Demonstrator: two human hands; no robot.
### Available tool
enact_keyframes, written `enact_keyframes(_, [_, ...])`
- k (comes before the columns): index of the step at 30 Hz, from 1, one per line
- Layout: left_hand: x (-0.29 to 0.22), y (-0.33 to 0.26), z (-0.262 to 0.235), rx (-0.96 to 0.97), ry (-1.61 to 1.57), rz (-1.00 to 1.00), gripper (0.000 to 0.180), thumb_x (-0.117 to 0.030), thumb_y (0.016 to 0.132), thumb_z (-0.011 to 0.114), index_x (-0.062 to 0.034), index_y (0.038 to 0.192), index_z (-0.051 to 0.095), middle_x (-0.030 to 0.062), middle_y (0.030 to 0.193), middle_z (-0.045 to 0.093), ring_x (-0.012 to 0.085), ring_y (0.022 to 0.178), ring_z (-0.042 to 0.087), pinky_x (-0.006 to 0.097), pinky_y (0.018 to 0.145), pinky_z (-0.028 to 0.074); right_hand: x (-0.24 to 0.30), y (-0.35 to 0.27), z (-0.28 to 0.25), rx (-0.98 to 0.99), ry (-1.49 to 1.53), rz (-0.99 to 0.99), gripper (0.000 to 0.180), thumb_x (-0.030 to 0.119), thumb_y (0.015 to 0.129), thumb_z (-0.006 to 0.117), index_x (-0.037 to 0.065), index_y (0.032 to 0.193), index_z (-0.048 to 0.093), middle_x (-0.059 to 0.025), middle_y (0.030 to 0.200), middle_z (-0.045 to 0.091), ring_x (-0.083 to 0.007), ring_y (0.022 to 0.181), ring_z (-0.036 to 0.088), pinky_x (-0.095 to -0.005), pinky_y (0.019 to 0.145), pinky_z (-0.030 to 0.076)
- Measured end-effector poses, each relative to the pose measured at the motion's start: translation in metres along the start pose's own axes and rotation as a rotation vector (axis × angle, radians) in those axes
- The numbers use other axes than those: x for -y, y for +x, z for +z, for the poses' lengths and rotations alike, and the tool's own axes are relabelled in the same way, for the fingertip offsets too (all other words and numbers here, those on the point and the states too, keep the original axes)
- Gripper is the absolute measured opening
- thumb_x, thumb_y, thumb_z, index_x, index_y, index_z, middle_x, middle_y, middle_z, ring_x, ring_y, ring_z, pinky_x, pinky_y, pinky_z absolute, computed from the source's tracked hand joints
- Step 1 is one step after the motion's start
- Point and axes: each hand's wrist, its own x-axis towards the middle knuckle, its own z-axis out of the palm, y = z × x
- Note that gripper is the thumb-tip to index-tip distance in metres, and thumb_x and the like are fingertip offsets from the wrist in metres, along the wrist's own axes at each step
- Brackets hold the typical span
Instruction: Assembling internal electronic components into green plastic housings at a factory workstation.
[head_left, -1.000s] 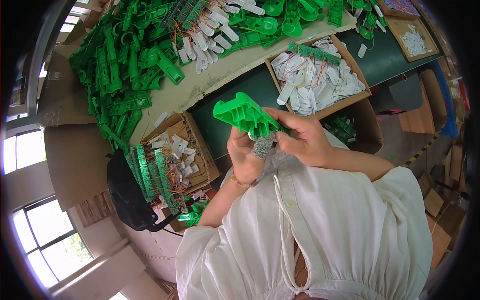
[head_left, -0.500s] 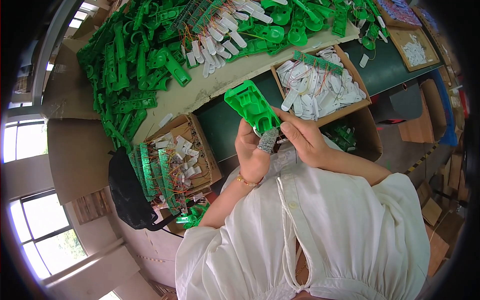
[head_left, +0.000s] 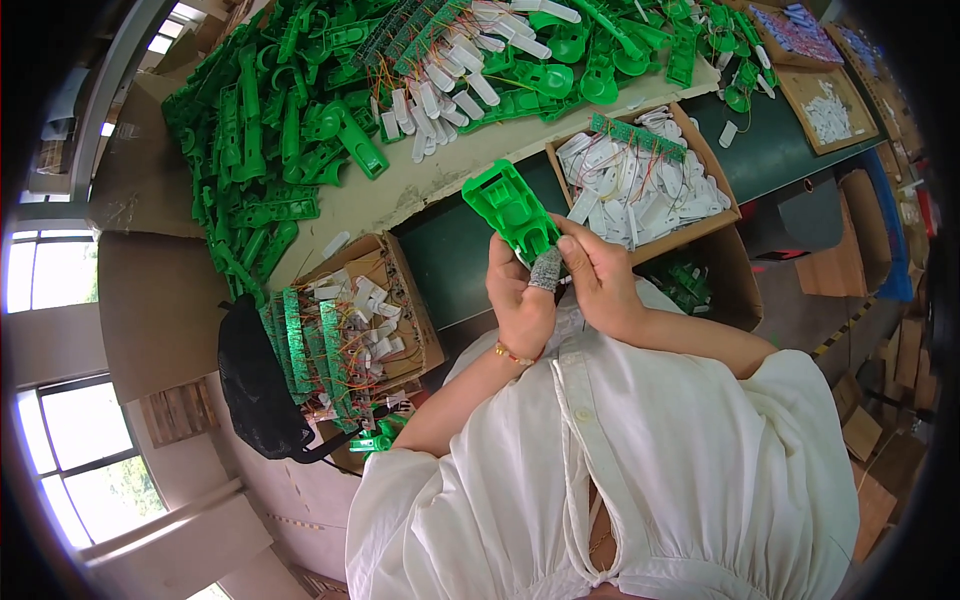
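Between my two hands is a green plastic housing (head_left: 512, 212), its hollow, ribbed inside showing and its long end pointing up and left. My left hand (head_left: 522, 312) grips its lower end, fingers behind and thumb on top. A grey knitted sleeve (head_left: 544, 270) covers that thumb. Closed on the lower right edge of the housing is my right hand (head_left: 606, 290), its thumb beside the covered one. The fingertips behind the housing are hidden, and whatever small part lies at its lower end is too covered to make out.
Green housings (head_left: 250, 110) are heaped across the table (head_left: 400, 190), with white pieces wired to circuit boards (head_left: 440, 90) on top. A carton of white parts (head_left: 650, 190) stands to the right. Another carton (head_left: 415, 310) holds circuit boards at left, beside a black bag (head_left: 260, 380).
The housing has turned a little, so its inside faces up more squarely. Both hands have shifted slightly, the left one to the right, and keep their hold.
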Motion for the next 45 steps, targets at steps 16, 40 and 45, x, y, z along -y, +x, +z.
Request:
enact_keyframes(16, [0.004,0.008,-0.005,-0.041,-0.109,-0.028,0.042,0.008,0.073,0.039,0.0027,0.114,0.043,0.0101,0.102,0.057,0.018,0.093,0.057,0.029,0.082,0.045,-0.006,0.005,0.003,0.016,0.004,0.067,0.029,0.014,0.091,0.045,-0.002,0.114,0.052,-0.009,0.069,0.061,-0.01,0.051,0.054,-0.0259,0.048,0.041])
enact_keyframes(40, [-0.023,0.005,-0.011,0.111,-0.069,-0.079,0.043,-0.005,0.068,0.046,0.003,0.11,0.045,0.0154,0.108,0.054,0.0212,0.098,0.054,0.033,0.089,0.042,0.011,-0.003,-0.003,0.21,0.024,0.126,0.032,0.009,0.089,0.044,-0.001,0.119,0.046,-0.0119,0.069,0.057,-0.0138,0.055,0.049,-0.0278,0.053,0.04])
enact_keyframes(45, [-0.023,0.004,-0.01,0.107,-0.013,-0.092,0.042,-0.002,0.067,0.043,0.0032,0.109,0.045,0.0156,0.107,0.054,0.0212,0.097,0.054,0.033,0.088,0.042,0.011,-0.006,-0.005,0.221,-0.02,0.086,0.037,0.005,0.089,0.044,-0.002,0.125,0.042,-0.0072,0.073,0.056,-0.0091,0.061,0.049,-0.0248,0.054,0.042])
